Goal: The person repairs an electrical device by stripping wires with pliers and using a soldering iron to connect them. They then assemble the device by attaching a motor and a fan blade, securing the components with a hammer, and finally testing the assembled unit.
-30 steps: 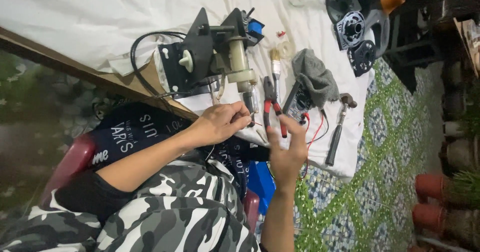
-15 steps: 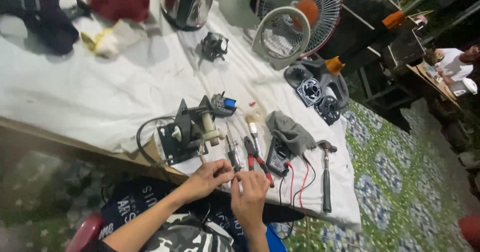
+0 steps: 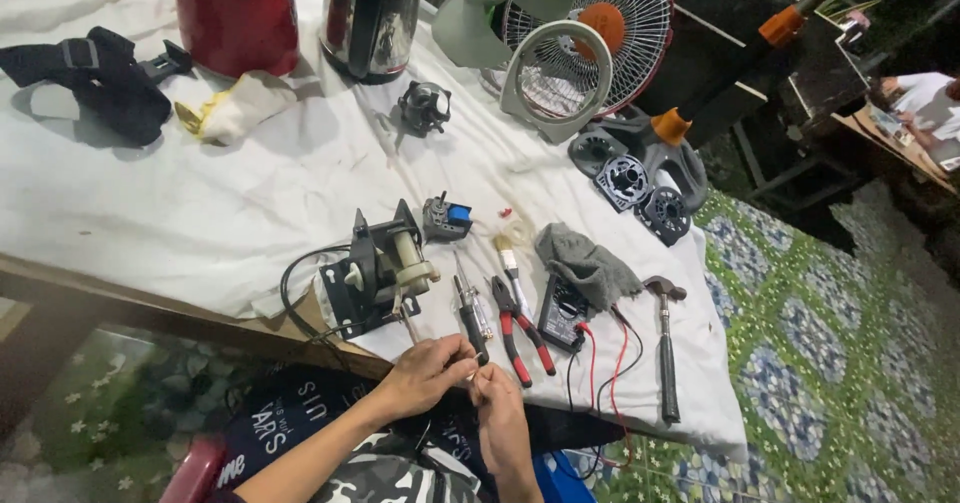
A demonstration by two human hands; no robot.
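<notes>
On the white-clothed table (image 3: 200,213), both hands' fingers (image 3: 455,358) pinch something too small to identify beside a screwdriver (image 3: 470,313).

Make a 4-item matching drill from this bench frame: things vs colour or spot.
Things:
1. pliers
2. hammer
3. grey rag
4. kettle

Matches:
A. far edge of the table, shiny
B. draped over the multimeter
C. red handles
D. rightmost tool, head pointing away from the person

Pairs: 1-C, 2-D, 3-B, 4-A

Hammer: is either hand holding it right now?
No, the hammer lies alone on the white cloth, apart from both hands.
</notes>
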